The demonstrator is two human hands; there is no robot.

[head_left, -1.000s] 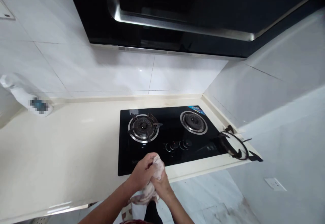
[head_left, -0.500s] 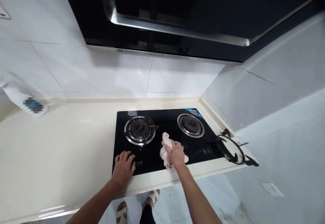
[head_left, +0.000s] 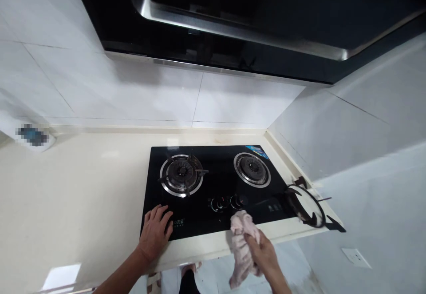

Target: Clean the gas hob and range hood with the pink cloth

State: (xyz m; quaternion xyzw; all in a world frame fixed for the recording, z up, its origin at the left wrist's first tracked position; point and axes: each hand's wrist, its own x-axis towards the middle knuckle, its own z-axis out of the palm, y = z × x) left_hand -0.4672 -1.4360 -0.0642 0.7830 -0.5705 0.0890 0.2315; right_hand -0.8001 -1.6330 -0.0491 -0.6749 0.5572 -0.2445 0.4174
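Note:
My right hand (head_left: 264,256) grips a pale pink cloth (head_left: 242,245), which hangs bunched over the front edge of the counter. Just behind the cloth, two black control knobs (head_left: 229,202) show on the black glass gas stove (head_left: 213,169). My left hand (head_left: 155,229) lies flat on the stove's front left corner, fingers spread and holding nothing. The left burner (head_left: 182,175) carries its pan support, while the right burner (head_left: 252,169) is bare. A black pan support ring (head_left: 306,207) leans at the stove's right edge, partly on the counter.
A dark range hood (head_left: 216,23) hangs low over the stove. At the far left of the cream counter (head_left: 83,187) stands a white bottle (head_left: 33,136) with a blurred label. A tiled wall (head_left: 359,138) closes off the right side.
My right hand has drawn the cloth off the middle of the stove toward the front edge and rightward, uncovering the knobs. My left hand stays at the corner.

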